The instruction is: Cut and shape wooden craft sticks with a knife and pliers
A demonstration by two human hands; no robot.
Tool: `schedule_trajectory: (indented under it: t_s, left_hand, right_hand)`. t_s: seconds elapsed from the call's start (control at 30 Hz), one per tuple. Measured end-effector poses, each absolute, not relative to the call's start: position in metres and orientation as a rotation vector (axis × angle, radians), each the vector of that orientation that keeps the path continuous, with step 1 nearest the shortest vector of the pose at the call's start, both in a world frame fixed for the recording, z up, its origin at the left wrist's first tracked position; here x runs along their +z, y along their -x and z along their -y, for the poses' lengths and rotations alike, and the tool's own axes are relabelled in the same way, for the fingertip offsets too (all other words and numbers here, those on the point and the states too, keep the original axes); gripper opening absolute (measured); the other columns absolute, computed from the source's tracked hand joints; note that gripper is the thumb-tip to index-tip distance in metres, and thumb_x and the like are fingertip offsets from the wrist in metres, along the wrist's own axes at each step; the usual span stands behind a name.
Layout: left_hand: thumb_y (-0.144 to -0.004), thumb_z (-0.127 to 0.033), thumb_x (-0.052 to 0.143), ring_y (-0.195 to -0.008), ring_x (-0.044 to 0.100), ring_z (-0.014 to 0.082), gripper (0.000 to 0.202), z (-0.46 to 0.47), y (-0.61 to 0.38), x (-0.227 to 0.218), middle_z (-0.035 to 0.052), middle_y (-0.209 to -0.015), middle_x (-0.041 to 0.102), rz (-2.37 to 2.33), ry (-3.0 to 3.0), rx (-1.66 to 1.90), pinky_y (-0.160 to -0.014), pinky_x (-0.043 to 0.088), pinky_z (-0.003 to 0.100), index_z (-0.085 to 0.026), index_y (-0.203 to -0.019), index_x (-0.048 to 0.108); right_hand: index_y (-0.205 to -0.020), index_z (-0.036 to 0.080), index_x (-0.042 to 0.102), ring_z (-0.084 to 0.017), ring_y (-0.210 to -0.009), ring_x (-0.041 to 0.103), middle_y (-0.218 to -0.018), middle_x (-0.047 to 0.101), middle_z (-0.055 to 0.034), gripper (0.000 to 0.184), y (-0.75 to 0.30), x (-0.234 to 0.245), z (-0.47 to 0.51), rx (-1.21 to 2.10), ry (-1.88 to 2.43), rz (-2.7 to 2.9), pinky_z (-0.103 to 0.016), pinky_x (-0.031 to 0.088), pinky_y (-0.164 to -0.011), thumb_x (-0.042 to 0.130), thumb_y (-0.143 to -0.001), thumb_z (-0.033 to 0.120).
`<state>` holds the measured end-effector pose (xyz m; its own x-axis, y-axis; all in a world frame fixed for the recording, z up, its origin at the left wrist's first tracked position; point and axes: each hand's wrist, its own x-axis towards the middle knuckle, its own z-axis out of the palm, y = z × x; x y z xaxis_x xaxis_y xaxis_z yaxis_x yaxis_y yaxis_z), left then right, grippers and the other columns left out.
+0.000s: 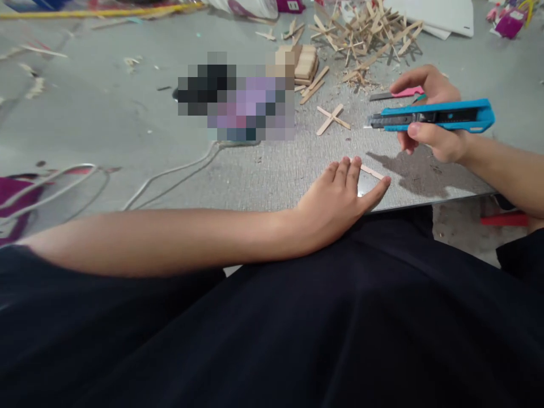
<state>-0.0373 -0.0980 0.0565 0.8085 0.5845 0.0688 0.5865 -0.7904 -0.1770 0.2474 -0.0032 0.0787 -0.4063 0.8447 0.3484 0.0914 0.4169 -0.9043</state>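
My right hand (448, 144) is closed around a blue utility knife (461, 115), held above the table with its blade end pointing left. Flat on the table near the front edge lies my left hand (335, 192), fingers stretched out and thumb spread to the right. A flat wooden craft stick (373, 171) sticks out from under its fingertips; the rest of the stick is hidden. Two crossed craft sticks (332, 119) lie a little beyond that hand. Behind the blue knife, a pink-handled cutter (406, 92) shows partly beside my right fingers.
A loose heap of craft sticks (369, 34) covers the back of the table, with a neat wooden stack (306, 65) at its left. Pixelated objects (246, 102) sit left of centre. A white cable (170, 169) runs toward the front edge. A purple item (511, 22) lies back right.
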Motion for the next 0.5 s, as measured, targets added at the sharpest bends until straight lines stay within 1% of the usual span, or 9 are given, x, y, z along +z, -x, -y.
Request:
schedule_trajectory:
  t_s: [0.07, 0.13, 0.17, 0.2, 0.27, 0.4, 0.5]
  left_hand:
    - [-0.114, -0.004, 0.055, -0.167, 0.059, 0.0501, 0.08, 0.1, 0.034, 0.06, 0.0336, -0.181, 0.052, 0.97, 2.772, 0.078, -0.126, 0.062, 0.073, -0.029, -0.188, 0.039]
    - [-0.116, -0.005, 0.054, -0.168, 0.058, 0.0494, 0.081, 0.102, 0.031, 0.063, 0.0342, -0.181, 0.051, 1.005, 2.745, 0.141, -0.125, 0.062, 0.072, -0.031, -0.19, 0.033]
    - [-0.116, -0.006, 0.053, -0.167, 0.059, 0.0492, 0.082, 0.102, 0.03, 0.064, 0.0346, -0.181, 0.051, 1.008, 2.735, 0.156, -0.124, 0.063, 0.071, -0.031, -0.191, 0.03]
    - [-0.117, -0.008, 0.053, -0.167, 0.061, 0.0489, 0.082, 0.101, 0.029, 0.065, 0.0352, -0.18, 0.051, 1.004, 2.727, 0.168, -0.122, 0.064, 0.069, -0.031, -0.191, 0.027]
    - [-0.118, -0.01, 0.053, -0.164, 0.065, 0.0485, 0.082, 0.1, 0.028, 0.066, 0.037, -0.178, 0.053, 0.978, 2.713, 0.194, -0.118, 0.066, 0.066, -0.03, -0.192, 0.025]
    - [-0.118, -0.008, 0.05, -0.16, 0.068, 0.0502, 0.079, 0.099, 0.026, 0.068, 0.0406, -0.174, 0.055, 0.98, 2.71, 0.244, -0.115, 0.065, 0.063, -0.027, -0.191, 0.027]
    - [-0.118, -0.011, 0.051, -0.159, 0.07, 0.0502, 0.079, 0.099, 0.024, 0.07, 0.0417, -0.172, 0.057, 0.962, 2.678, 0.288, -0.111, 0.065, 0.059, -0.025, -0.191, 0.023]
  right_hand:
    - [-0.124, 0.026, 0.078, -0.019, -0.054, 0.069, -0.075, 0.081, 0.0031, 0.06, -0.247, 0.079, 0.005, 1.045, 0.631, 1.881, -0.034, 0.051, -0.048, 0.099, -0.087, 0.068]
    - [-0.11, 0.024, 0.081, -0.016, -0.049, 0.065, -0.069, 0.077, 0.0024, 0.043, -0.247, 0.077, 0.002, 0.979, 0.523, 1.966, -0.032, 0.045, -0.043, 0.092, -0.095, 0.063]
    - [-0.103, 0.023, 0.081, -0.014, -0.048, 0.062, -0.066, 0.074, 0.0024, 0.04, -0.248, 0.077, 0.0, 0.958, 0.509, 1.999, -0.03, 0.043, -0.043, 0.09, -0.098, 0.062]
    - [-0.097, 0.022, 0.08, -0.013, -0.046, 0.059, -0.064, 0.071, 0.0026, 0.042, -0.247, 0.076, -0.002, 0.922, 0.496, 2.019, -0.029, 0.042, -0.042, 0.088, -0.099, 0.062]
    - [-0.09, 0.021, 0.078, -0.011, -0.049, 0.056, -0.065, 0.07, 0.0019, 0.047, -0.247, 0.074, -0.002, 0.818, 0.511, 2.05, -0.028, 0.043, -0.045, 0.086, -0.102, 0.065]
    - [-0.093, 0.021, 0.079, -0.013, -0.059, 0.06, -0.077, 0.077, -0.0021, 0.049, -0.243, 0.071, 0.005, 0.553, 0.61, 2.036, -0.031, 0.051, -0.055, 0.078, -0.106, 0.068]
    - [-0.094, 0.021, 0.08, -0.016, -0.062, 0.063, -0.081, 0.079, -0.0049, 0.051, -0.243, 0.072, 0.008, 0.488, 0.641, 2.078, -0.034, 0.053, -0.059, 0.076, -0.106, 0.071]
